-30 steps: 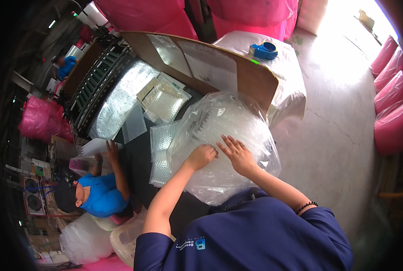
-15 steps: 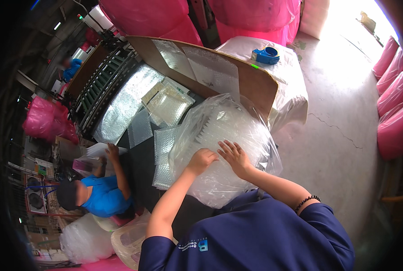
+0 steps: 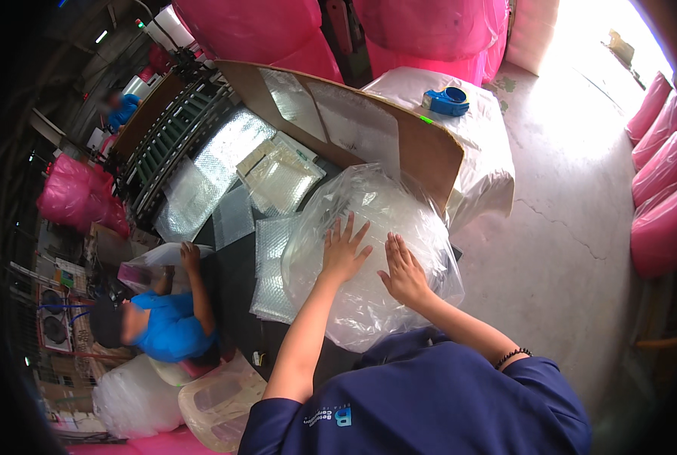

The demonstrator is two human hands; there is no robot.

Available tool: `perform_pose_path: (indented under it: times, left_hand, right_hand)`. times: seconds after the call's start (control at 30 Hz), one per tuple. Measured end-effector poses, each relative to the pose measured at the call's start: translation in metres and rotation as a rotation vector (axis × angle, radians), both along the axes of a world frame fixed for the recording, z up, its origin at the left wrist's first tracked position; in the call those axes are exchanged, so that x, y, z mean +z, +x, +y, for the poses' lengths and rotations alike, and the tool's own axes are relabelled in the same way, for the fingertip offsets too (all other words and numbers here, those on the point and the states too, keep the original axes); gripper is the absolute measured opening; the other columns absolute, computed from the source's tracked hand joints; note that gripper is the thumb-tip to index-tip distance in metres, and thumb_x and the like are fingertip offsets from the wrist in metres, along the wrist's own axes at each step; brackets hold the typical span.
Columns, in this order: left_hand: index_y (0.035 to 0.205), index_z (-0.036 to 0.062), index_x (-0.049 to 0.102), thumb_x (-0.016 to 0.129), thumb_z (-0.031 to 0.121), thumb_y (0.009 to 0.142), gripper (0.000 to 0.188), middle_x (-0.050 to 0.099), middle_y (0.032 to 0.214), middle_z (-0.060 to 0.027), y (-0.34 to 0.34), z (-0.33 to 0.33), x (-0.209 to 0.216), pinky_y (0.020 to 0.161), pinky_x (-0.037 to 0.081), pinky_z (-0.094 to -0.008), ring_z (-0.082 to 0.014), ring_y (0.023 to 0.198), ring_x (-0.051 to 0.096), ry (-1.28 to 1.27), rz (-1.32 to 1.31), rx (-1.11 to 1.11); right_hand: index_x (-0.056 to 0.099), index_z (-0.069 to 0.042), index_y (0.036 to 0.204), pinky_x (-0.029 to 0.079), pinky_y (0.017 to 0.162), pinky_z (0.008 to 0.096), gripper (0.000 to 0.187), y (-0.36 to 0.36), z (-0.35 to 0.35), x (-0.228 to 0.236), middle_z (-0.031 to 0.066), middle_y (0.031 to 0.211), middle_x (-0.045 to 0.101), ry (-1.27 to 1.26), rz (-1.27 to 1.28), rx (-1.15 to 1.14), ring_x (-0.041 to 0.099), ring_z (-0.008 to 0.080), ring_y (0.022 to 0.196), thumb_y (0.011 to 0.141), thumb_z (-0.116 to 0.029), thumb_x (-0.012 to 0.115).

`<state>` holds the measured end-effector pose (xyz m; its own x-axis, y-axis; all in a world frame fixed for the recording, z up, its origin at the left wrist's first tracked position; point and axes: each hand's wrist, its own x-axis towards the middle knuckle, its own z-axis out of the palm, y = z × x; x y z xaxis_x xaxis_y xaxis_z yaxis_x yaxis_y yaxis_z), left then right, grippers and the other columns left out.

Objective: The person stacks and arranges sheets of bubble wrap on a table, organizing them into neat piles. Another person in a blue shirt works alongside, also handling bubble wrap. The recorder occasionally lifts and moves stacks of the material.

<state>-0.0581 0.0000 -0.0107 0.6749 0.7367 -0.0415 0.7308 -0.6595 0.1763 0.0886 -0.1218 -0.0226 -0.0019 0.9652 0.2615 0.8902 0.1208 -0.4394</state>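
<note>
A large clear plastic bag [image 3: 376, 203], bulging with pale sheets or pouches that I cannot make out, lies in front of me on the black tabletop [image 3: 233, 282]. Flat on its top rests my left hand [image 3: 344, 252], fingers spread, holding nothing. Beside it, my right hand [image 3: 404, 271] also lies open on the plastic, its fingers close together and stretched out. Touching the bag's left side is a stack of bubble-wrap pouches [image 3: 273, 265]. Farther back are more bubble pouches [image 3: 282, 180] and a flat clear pouch [image 3: 234, 218].
A brown board [image 3: 429, 163] stands along the table's far right edge. Beyond it, a blue tape dispenser [image 3: 446, 101] sits on a white-covered stack [image 3: 484, 163]. A roller conveyor [image 3: 178, 125] is at the back left. A co-worker in blue [image 3: 173, 326] works at the left.
My left hand has gone from closed fingers to spread flat on the bag. The right hand has shifted slightly nearer. The bag looks smoother, and the jagged edge inside no longer shows.
</note>
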Motion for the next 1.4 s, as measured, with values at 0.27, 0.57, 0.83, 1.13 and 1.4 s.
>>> perform_pose_path:
  times: [0.27, 0.57, 0.83, 1.13, 1.4]
  left_hand:
    - [0.144, 0.0131, 0.010, 0.038, 0.058, 0.086, 0.078, 0.000, 0.150, -0.0107, 0.004, 0.025, -0.009, 0.109, 0.011, -0.0468, -0.0317, 0.138, 0.004, 0.017, -0.011, 0.062]
    - [0.117, 0.0067, 0.047, 0.062, 0.029, 0.080, 0.045, 0.046, 0.123, -0.0093, 0.012, 0.005, -0.022, 0.099, 0.028, -0.0474, -0.0282, 0.118, 0.040, 0.039, -0.374, -0.104]
    - [0.087, 0.0092, 0.059, 0.061, 0.025, 0.079, 0.018, 0.054, 0.093, -0.0027, 0.024, -0.009, 0.004, 0.085, 0.036, -0.0417, -0.0211, 0.097, 0.050, 0.033, -0.169, -0.142]
    - [0.078, 0.0088, 0.060, 0.062, 0.019, 0.076, 0.011, 0.056, 0.083, -0.0033, 0.018, -0.010, -0.007, 0.077, 0.038, -0.0395, -0.0210, 0.089, 0.053, 0.064, -0.390, -0.110]
    - [0.130, 0.0035, 0.037, 0.076, 0.047, 0.061, 0.091, 0.050, 0.112, -0.0182, -0.061, -0.008, 0.037, 0.082, 0.038, -0.0519, -0.0378, 0.103, 0.047, 0.376, -0.223, 0.854]
  right_hand:
    - [0.043, 0.008, 0.123, 0.034, 0.099, 0.0406, 0.048, 0.003, -0.007, -0.013, 0.0180, 0.128, 0.042, 0.062, -0.148, -0.071, 0.041, 0.0296, 0.119, 0.079, -0.009, 0.050]
    - [0.057, -0.001, 0.085, 0.050, 0.074, 0.0372, 0.016, 0.034, 0.049, 0.017, 0.0126, 0.091, 0.055, -0.195, 0.074, -0.063, 0.055, 0.0280, 0.094, 0.070, 0.001, 0.052]
    - [0.061, -0.001, 0.070, 0.048, 0.074, 0.0364, 0.008, 0.016, 0.057, 0.004, 0.0117, 0.085, 0.056, -0.115, 0.005, -0.012, 0.057, 0.0281, 0.085, 0.069, -0.005, 0.054]
    - [0.060, -0.003, 0.076, 0.046, 0.076, 0.0383, 0.009, 0.018, 0.072, -0.008, 0.0128, 0.089, 0.056, -0.190, 0.000, 0.074, 0.055, 0.0294, 0.090, 0.071, -0.008, 0.055]
    - [0.034, -0.023, 0.137, 0.004, 0.108, 0.0509, 0.071, 0.031, -0.037, 0.000, 0.0138, 0.145, 0.020, -0.106, -0.077, -0.073, 0.010, 0.0318, 0.136, 0.076, -0.045, 0.061]
